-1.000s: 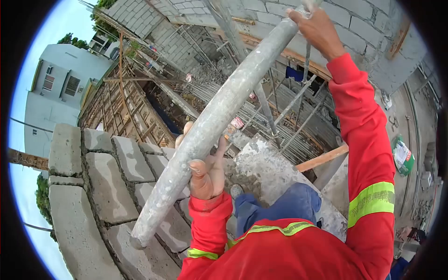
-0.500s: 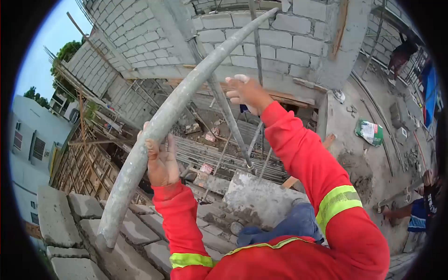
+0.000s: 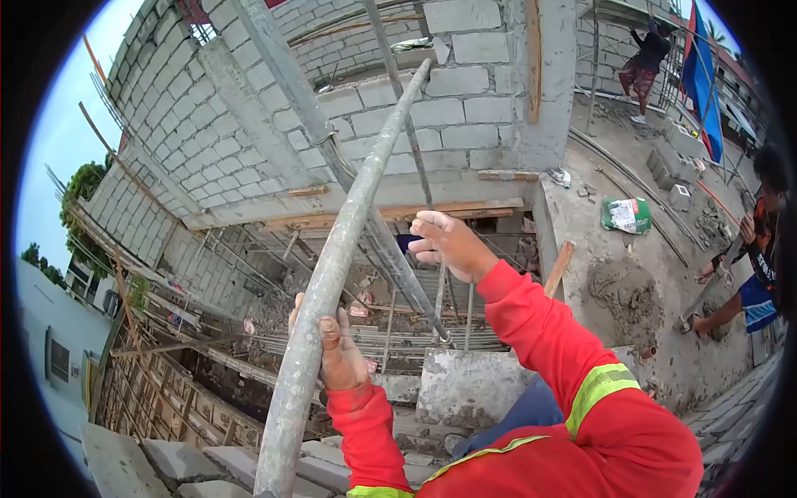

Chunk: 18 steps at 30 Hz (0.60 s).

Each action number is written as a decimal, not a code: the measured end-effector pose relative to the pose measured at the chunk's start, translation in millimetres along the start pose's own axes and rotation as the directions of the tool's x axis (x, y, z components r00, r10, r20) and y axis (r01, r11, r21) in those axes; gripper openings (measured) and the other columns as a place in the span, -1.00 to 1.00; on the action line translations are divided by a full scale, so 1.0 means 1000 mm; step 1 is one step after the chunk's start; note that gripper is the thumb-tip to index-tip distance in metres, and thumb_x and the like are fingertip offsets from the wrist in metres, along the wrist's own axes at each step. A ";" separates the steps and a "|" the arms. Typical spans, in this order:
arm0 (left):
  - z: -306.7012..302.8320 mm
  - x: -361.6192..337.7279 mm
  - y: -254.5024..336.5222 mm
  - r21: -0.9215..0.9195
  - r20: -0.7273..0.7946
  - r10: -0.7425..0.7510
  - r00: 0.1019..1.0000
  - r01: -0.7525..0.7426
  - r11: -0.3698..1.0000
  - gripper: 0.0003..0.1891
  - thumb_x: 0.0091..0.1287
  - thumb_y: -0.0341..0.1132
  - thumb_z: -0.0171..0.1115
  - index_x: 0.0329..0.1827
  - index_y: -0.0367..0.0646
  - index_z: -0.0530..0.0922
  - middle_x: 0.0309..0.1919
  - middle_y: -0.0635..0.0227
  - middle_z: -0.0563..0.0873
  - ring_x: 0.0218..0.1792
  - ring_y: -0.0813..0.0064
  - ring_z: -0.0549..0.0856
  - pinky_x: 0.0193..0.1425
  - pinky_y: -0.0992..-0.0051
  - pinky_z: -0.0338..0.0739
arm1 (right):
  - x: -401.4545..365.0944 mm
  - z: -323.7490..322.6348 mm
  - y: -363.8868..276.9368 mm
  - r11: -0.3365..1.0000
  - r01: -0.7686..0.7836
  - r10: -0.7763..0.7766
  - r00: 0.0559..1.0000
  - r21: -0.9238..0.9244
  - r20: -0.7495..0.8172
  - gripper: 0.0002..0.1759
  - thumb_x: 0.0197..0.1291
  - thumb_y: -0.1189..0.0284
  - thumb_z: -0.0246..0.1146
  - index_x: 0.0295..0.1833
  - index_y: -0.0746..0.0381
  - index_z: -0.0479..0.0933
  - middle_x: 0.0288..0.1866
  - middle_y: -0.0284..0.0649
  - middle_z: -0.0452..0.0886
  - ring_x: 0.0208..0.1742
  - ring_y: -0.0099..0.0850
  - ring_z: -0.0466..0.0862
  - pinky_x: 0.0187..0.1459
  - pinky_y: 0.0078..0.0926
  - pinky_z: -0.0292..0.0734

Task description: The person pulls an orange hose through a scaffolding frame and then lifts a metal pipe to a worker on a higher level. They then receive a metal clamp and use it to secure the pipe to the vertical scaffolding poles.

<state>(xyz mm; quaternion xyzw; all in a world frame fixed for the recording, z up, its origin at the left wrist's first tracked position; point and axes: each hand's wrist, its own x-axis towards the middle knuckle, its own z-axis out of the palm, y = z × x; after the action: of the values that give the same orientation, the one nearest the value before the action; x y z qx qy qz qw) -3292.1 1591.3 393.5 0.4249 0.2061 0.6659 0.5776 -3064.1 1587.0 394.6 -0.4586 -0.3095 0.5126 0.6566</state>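
A long grey metal pipe (image 3: 349, 216), crusted with cement, rises steeply from the bottom left towards the block wall at the top. My left hand (image 3: 336, 353) is wrapped around its lower part. My right hand (image 3: 448, 242) hangs free to the right of the pipe, fingers spread, touching nothing. Both my arms are in red sleeves with yellow reflective bands.
A grey block wall (image 3: 465, 108) stands ahead, with slanted scaffold poles (image 3: 390, 249) and a pit of rebar (image 3: 374, 332) below. Concrete blocks (image 3: 166, 465) line the edge at bottom left. A cement bag (image 3: 627, 214) lies on the slab. One person crouches at right (image 3: 751, 249), another stands far off (image 3: 643, 62).
My right hand, gripping the top of the pipe a second ago, has let go and dropped lower. The pipe has swung more upright, and my view has tilted up towards the wall.
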 end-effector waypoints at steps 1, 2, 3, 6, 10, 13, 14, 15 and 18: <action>-0.001 0.001 0.002 -0.004 -0.009 -0.010 1.000 0.010 1.000 -0.36 0.04 -0.21 0.31 0.18 0.10 0.18 0.25 0.53 0.24 0.22 0.50 0.22 0.21 0.30 0.16 | -0.014 -0.011 0.009 0.999 -0.038 0.039 0.999 0.016 -0.023 -0.40 0.12 0.24 0.14 0.18 0.34 0.17 -0.03 -0.18 0.37 -0.16 -0.39 0.49 -0.13 -0.45 0.41; -0.001 0.001 0.004 -0.009 -0.020 -0.020 1.000 0.020 1.000 -0.35 0.04 -0.21 0.31 0.19 0.10 0.17 0.25 0.54 0.23 0.22 0.50 0.22 0.21 0.29 0.16 | -0.025 -0.025 0.021 0.997 -0.078 0.079 0.996 0.031 -0.044 -0.44 0.12 0.26 0.13 0.16 0.33 0.19 -0.06 -0.21 0.39 -0.19 -0.41 0.51 -0.15 -0.47 0.42; 0.001 0.000 0.003 -0.020 -0.035 -0.024 0.999 0.024 1.000 -0.34 0.04 -0.21 0.32 0.20 0.10 0.17 0.26 0.54 0.22 0.23 0.50 0.21 0.21 0.28 0.16 | -0.031 -0.042 0.039 0.990 -0.124 0.128 0.989 0.061 -0.078 -0.51 0.13 0.27 0.12 0.11 0.30 0.25 -0.07 -0.21 0.41 -0.20 -0.40 0.52 -0.17 -0.48 0.44; -0.002 0.000 0.002 -0.018 -0.082 -0.058 0.995 0.056 0.998 -0.31 0.00 -0.29 0.35 0.19 0.07 0.16 0.24 0.47 0.24 0.20 0.45 0.26 0.16 0.29 0.27 | -0.047 -0.100 0.101 0.948 -0.292 0.310 0.938 0.124 -0.157 -0.65 0.13 0.30 0.11 -0.02 0.26 0.36 -0.18 -0.26 0.44 -0.25 -0.44 0.52 -0.23 -0.50 0.46; -0.009 -0.003 -0.007 0.041 -0.062 -0.061 0.996 0.064 0.997 -0.25 0.02 -0.21 0.33 0.25 0.09 0.08 0.25 0.44 0.22 0.23 0.42 0.22 0.21 0.20 0.20 | -0.086 -0.173 0.161 0.904 -0.396 0.428 0.851 0.162 -0.304 -0.75 0.14 0.34 0.07 -0.10 0.23 0.38 -0.33 -0.28 0.49 -0.39 -0.46 0.53 -0.35 -0.50 0.49; -0.017 -0.005 -0.012 -0.014 -0.089 -0.169 0.982 0.169 0.986 -0.22 0.05 -0.18 0.30 0.30 0.12 0.02 0.23 0.40 0.24 0.22 0.42 0.22 0.26 0.19 0.13 | -0.114 -0.200 0.165 0.881 -0.452 0.468 0.798 0.136 -0.380 -0.79 0.14 0.37 0.05 -0.12 0.22 0.39 -0.36 -0.26 0.51 -0.44 -0.47 0.53 -0.41 -0.51 0.50; -0.025 -0.004 -0.015 -0.042 -0.087 -0.171 0.981 0.168 0.985 -0.21 0.05 -0.17 0.29 0.30 0.12 0.01 0.23 0.39 0.24 0.22 0.41 0.22 0.26 0.19 0.12 | -0.121 -0.203 0.163 0.878 -0.465 0.469 0.784 0.115 -0.407 -0.79 0.14 0.38 0.05 -0.13 0.22 0.39 -0.35 -0.25 0.51 -0.45 -0.47 0.53 -0.43 -0.52 0.50; -0.023 -0.003 -0.015 -0.066 -0.117 -0.199 0.973 0.192 0.979 -0.22 0.05 -0.17 0.30 0.30 0.12 0.02 0.23 0.39 0.24 0.22 0.38 0.23 0.26 0.20 0.12 | -0.122 -0.200 0.153 0.858 -0.507 0.492 0.766 0.081 -0.414 -0.81 0.14 0.40 0.04 -0.15 0.22 0.40 -0.37 -0.25 0.51 -0.45 -0.47 0.53 -0.43 -0.53 0.50; -0.030 -0.003 -0.019 0.006 -0.083 -0.154 0.985 0.155 0.988 -0.36 0.08 -0.16 0.26 0.22 -0.01 0.19 0.15 0.33 0.36 0.18 0.37 0.32 0.26 0.25 0.17 | -0.115 -0.199 0.145 0.883 -0.465 0.451 0.796 0.069 -0.405 -0.81 0.14 0.38 0.07 -0.19 0.27 0.40 -0.40 -0.30 0.49 -0.50 -0.53 0.50 -0.47 -0.62 0.45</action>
<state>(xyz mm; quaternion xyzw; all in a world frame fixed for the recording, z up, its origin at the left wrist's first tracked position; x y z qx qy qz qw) -3305.1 1599.5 361.0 0.3833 0.2661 0.6346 0.6160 -2978.2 1427.6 191.6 -0.6277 -0.0536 0.5431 0.5551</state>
